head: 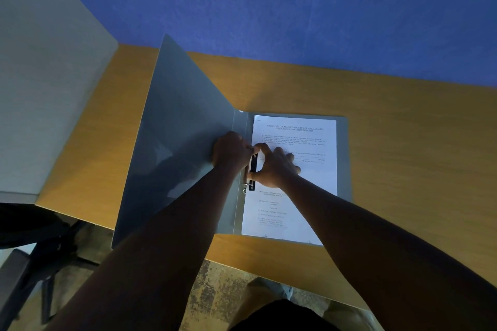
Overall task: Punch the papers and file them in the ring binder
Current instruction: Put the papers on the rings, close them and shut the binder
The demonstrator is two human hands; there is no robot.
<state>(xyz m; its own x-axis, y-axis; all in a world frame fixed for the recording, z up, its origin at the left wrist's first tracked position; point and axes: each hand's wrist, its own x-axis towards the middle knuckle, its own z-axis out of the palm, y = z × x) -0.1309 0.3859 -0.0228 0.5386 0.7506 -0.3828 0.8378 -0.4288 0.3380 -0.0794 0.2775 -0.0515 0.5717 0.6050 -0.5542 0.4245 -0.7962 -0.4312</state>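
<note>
A grey ring binder (343, 158) lies open on the wooden desk, its front cover (177, 142) standing up at an angle on the left. Printed white papers (309, 185) lie on the binder's right half. Along the papers' left edge sits the black ring mechanism (253, 166) with a metal ring at its near end. My left hand (231, 152) has its fingers curled at the top of the mechanism. My right hand (277, 166) lies on the papers, thumb and forefinger pinching the black bar. The upper ring is hidden by my hands.
The orange-brown desk (403, 156) runs right and back to a blue wall (295, 8). A pale partition panel (48, 88) stands at the left. A dark office chair (40, 250) sits below left, beside the desk's front edge.
</note>
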